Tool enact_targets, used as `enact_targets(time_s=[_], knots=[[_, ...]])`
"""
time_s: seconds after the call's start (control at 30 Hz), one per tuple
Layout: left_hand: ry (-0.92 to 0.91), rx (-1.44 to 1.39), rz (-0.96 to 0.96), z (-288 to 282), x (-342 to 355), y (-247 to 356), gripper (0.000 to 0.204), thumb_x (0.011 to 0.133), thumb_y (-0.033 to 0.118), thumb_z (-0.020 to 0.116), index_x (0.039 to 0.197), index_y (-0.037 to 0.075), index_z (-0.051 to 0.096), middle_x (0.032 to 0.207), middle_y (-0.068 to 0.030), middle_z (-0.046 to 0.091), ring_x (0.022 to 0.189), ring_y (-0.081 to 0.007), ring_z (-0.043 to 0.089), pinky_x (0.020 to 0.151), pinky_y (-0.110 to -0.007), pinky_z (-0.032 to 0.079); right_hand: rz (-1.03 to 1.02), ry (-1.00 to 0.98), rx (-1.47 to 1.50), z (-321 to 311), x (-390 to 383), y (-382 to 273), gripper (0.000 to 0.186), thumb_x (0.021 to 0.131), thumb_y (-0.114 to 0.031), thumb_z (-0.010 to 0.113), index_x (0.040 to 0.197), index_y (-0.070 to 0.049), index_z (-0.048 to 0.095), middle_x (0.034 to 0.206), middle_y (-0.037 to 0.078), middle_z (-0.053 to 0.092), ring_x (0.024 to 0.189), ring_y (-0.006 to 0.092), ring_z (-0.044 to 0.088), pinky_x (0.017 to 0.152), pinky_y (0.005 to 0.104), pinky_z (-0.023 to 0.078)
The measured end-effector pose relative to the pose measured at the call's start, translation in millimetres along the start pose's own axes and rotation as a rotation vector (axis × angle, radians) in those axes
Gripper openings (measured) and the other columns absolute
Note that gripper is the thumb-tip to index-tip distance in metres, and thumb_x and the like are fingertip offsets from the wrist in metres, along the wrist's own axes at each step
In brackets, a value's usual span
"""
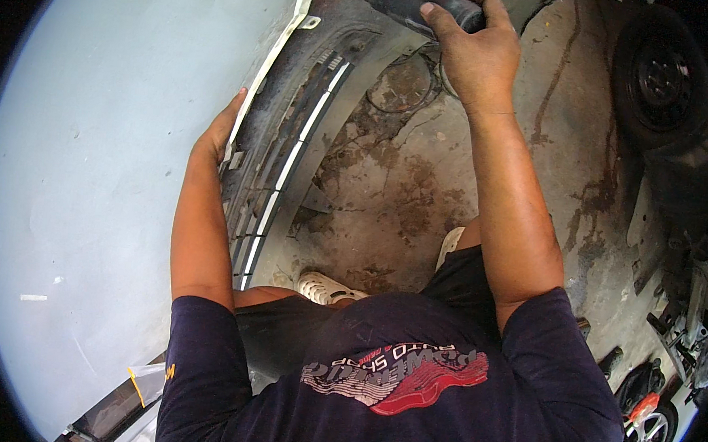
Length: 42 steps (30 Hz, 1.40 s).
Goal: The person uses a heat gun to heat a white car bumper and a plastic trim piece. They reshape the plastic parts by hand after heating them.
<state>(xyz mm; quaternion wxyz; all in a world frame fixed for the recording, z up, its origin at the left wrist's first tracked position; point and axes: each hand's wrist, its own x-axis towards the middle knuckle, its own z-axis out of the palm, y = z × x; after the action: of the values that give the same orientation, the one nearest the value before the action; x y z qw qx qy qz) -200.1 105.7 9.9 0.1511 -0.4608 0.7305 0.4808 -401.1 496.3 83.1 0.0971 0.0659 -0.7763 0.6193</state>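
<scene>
We wear a dark navy short-sleeved T-shirt (408,402), its sleeves ending above the elbows. Across the shirt's chest runs a printed graphic (397,378) in red, white and grey, with lettering above a red swoosh shape. Above the shirt's hem, dark shorts (455,284) show. Beyond the shorts, we see pale perforated clog-style shoes (325,288). Both forearms are bare.

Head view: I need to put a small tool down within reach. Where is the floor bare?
Bare stained concrete floor lies between the bumper's inner side, the right forearm and the feet. More lies right of that arm, toward the black tyre. It is crowded at the right edge among car parts, and at both hands, left, right.
</scene>
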Motion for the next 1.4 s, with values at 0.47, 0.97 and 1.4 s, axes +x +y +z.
enact_targets(time_s=[0.47,0.97,1.4], knots=[[0.052,-0.014,-0.017,9.5,-11.8,7.3,0.114,0.093,0.092,0.047,0.173,0.012,0.038,0.174,-0.0301,0.037,0.165,-0.0432,0.031,0.131,-0.059,0.025,0.019,-0.034,-0.129,-0.3,-4.9,-7.9,0.054,0.084,-0.030,0.093,0.127,-0.004,0.074,0.101,0.020,0.078,0.095,0.0326,0.076,0.087,0.0431,0.058],[-0.020,-0.067,-0.011,-4.0,-15.0,0.1,0.102,0.101,0.085,0.047,0.173,0.013,0.041,0.170,-0.0256,0.047,0.156,-0.0405,0.045,0.129,-0.051,0.032,0.020,-0.136,0.018,9.7,-12.3,-9.9,0.050,0.085,-0.028,0.091,0.122,-0.001,0.073,0.096,0.018,0.077,0.089,0.0282,0.073,0.083,0.0418,0.057],[-0.329,-0.300,0.221,33.1,-10.4,11.0,0.096,0.105,0.077,0.051,0.169,0.006,0.045,0.163,-0.0215,0.056,0.144,-0.0368,0.057,0.120,-0.048,0.044,0.092,-0.142,-0.056,2.6,-19.7,12.8,0.061,0.082,-0.034,0.095,0.132,-0.008,0.070,0.132,0.019,0.072,0.124,0.0384,0.070,0.104,0.0491,0.056]])
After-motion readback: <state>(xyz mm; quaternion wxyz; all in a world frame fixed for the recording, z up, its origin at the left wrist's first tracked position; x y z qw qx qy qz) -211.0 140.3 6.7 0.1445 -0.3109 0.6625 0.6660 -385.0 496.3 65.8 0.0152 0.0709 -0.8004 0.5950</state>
